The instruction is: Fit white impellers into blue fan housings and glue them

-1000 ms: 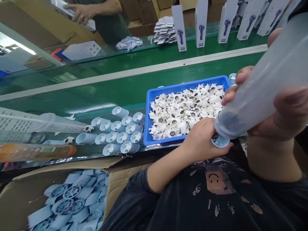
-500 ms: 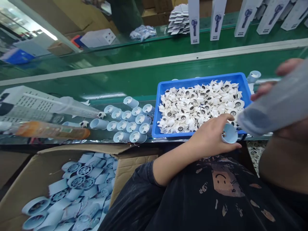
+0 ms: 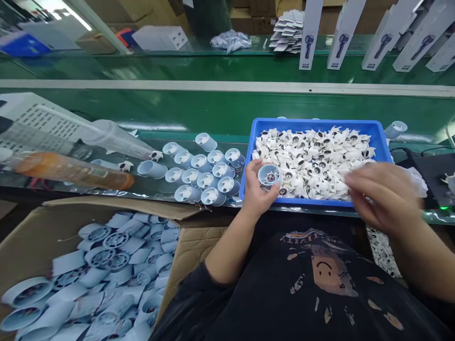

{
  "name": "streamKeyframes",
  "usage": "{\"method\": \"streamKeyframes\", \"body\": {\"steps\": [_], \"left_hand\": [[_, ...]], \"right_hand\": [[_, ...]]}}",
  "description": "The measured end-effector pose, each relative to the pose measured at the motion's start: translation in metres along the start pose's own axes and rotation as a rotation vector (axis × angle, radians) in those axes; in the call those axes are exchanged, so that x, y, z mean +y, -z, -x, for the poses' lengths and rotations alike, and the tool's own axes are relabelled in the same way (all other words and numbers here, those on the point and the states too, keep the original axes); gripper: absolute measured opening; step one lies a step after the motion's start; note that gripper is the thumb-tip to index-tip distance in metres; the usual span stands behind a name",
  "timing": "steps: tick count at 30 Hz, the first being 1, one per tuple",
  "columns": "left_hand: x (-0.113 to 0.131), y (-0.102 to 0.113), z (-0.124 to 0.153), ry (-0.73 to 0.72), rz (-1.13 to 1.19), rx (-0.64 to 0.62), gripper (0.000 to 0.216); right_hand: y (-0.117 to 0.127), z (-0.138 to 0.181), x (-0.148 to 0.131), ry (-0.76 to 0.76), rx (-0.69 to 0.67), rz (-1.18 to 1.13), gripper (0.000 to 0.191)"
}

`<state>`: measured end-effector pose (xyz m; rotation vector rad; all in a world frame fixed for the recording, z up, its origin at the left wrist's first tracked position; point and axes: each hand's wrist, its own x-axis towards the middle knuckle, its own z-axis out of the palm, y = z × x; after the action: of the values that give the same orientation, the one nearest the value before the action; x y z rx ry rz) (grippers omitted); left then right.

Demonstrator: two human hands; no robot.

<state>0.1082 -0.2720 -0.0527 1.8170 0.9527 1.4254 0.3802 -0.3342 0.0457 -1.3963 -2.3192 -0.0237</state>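
My left hand is closed around a light blue cylindrical fan housing, its open end turned up toward me. Inside the housing a small motor hub shows. That hand is by the left front corner of a blue tray, which is heaped with small white fan impellers with dark centres. Over the tray's right front part hangs my right hand, smeared by motion. I cannot make out whether anything is between its fingers.
Several blue housings with white impellers stand left of the tray. A cardboard box full of housings sits below. An orange bottle lies at left; a black device is at right. White boxes line the shelf.
My left hand has moved left with the housing, tilting its open end up. The large grey cylindrical thing in my right hand is out of view; that hand now hovers at the tray.
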Motion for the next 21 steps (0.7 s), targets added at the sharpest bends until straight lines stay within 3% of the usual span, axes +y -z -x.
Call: {"method": "streamKeyframes", "body": {"steps": [6,10,15,21], "left_hand": [[0.006,0.006,-0.002,0.2,0.036,-0.014,0.067],[0.011,0.008,-0.005,0.186,0.006,-0.061,0.059],[0.015,0.009,-0.002,0.16,0.161,-0.061,0.058],[0.017,0.015,0.01,0.245,0.349,-0.088,0.064]], "right_hand": [[-0.046,-0.05,-0.013,-0.009,-0.601,0.277,0.019],[-0.051,-0.068,-0.029,-0.112,-0.827,0.433,0.022],[-0.041,-0.078,-0.039,-0.21,-0.959,0.482,0.017],[-0.032,-0.072,-0.042,-0.274,-0.941,0.428,0.024]]}}
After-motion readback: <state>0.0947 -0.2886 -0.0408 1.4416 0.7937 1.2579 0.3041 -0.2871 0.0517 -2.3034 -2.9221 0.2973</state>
